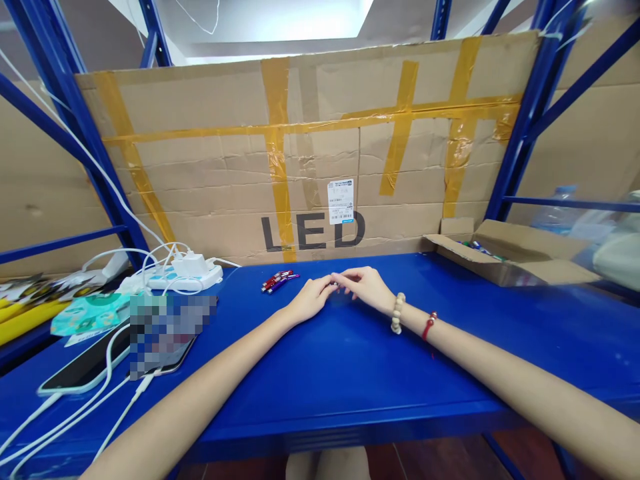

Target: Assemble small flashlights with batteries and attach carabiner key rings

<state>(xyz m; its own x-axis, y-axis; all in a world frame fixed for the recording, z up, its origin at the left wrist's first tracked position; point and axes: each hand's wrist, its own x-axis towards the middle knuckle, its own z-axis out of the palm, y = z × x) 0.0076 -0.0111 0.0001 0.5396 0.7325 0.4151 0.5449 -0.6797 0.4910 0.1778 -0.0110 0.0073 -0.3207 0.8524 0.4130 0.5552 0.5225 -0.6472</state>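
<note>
My left hand (309, 300) rests on the blue shelf top (320, 380), its fingers drawn together and pointing right. Opposite it, my right hand (369, 288) has its fingertips bent in against the left fingertips. Something tiny and shiny may be pinched where they meet, but the fingers hide most of it. A beaded bracelet (398, 313) and a red cord bracelet (429, 326) are on the right wrist. Just left of and beyond the left hand lies a small pile of red and purple pen-like sticks (278, 281) with shiny ends.
At left are two phones (80, 367) with white charging cables, a power strip (183, 273) and a teal packet (93, 315). An open cardboard box (505, 270) with small coloured items stands at back right. A taped cardboard panel (225, 180) closes off the back between blue posts.
</note>
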